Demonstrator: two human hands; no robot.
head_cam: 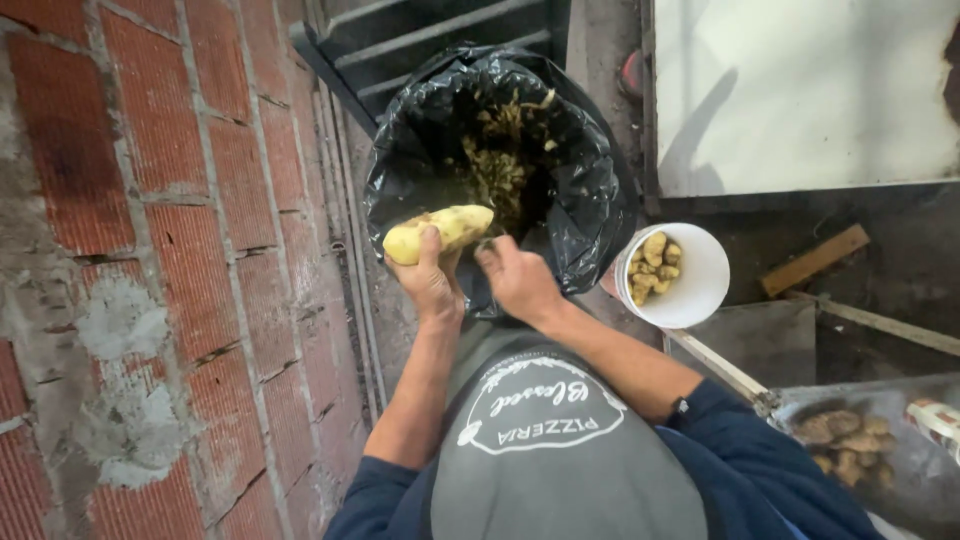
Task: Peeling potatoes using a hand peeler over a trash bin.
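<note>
There is 1 view, taken from a camera on the person's head and facing almost straight down along the body. It sits close: the apron [560,450] fills the lower middle of the frame and both forearms run up from the bottom edge. The left hand [432,285] and right hand [518,280] meet near the centre. Just beyond them lies the black-lined bin [590,190], to the left of the left hand a brick wall [150,270], to the right of the right hand a white bucket [700,280].
</note>
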